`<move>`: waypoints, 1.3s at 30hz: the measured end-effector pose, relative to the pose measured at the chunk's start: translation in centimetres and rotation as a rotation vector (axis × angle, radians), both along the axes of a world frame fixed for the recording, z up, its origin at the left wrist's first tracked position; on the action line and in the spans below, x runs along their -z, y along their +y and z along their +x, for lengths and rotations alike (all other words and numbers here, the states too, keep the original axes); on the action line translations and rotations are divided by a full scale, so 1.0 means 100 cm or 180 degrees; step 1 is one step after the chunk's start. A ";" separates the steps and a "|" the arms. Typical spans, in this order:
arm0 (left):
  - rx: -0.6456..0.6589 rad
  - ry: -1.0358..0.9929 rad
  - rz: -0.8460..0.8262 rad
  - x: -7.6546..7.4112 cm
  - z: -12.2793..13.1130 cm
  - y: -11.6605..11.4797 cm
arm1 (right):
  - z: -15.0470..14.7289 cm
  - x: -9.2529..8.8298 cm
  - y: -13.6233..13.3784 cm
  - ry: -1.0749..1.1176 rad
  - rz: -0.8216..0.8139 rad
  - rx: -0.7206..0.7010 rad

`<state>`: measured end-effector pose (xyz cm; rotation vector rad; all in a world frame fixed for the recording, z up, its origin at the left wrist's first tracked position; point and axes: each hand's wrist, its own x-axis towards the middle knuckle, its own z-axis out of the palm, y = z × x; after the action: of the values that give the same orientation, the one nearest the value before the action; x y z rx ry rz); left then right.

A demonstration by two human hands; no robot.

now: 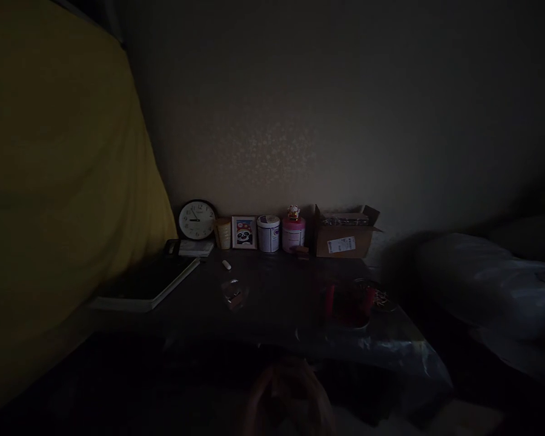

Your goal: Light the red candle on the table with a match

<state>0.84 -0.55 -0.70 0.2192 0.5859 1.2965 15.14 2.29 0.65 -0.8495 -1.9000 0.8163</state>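
Note:
My left hand (pixel 257 396) and my right hand (pixel 318 399) are close together at the bottom middle, in front of the dark table (pixel 272 303). Both are dim and blurred, with fingers curled inward towards each other. A small pale tip shows by the fingers of my right hand; what they hold is too dark to make out. Beyond them on the table lie a clear packet (pixel 233 295) and a small white oblong piece (pixel 226 264). To the right stand two red upright pieces (pixel 329 300), beside a round dish (pixel 384 300) of thin sticks.
Along the wall stand a clock (pixel 197 220), a tan cup (pixel 223 234), a panda picture frame (pixel 244 233), a white tin (pixel 268 234), a pink tin (pixel 293 235) bearing a figurine (pixel 293 212), and an open cardboard box (pixel 345 239). A thick book (pixel 148 290) lies left, beside a yellow cloth (pixel 72 151).

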 end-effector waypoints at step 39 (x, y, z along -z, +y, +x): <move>0.0081 0.0411 0.0254 0.008 -0.002 0.009 | -0.006 -0.025 -0.004 0.0424 -0.0956 -0.0218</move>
<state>0.60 0.38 -1.47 0.3774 0.6394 1.2887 14.54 1.90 3.16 -0.8886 -1.7220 1.1917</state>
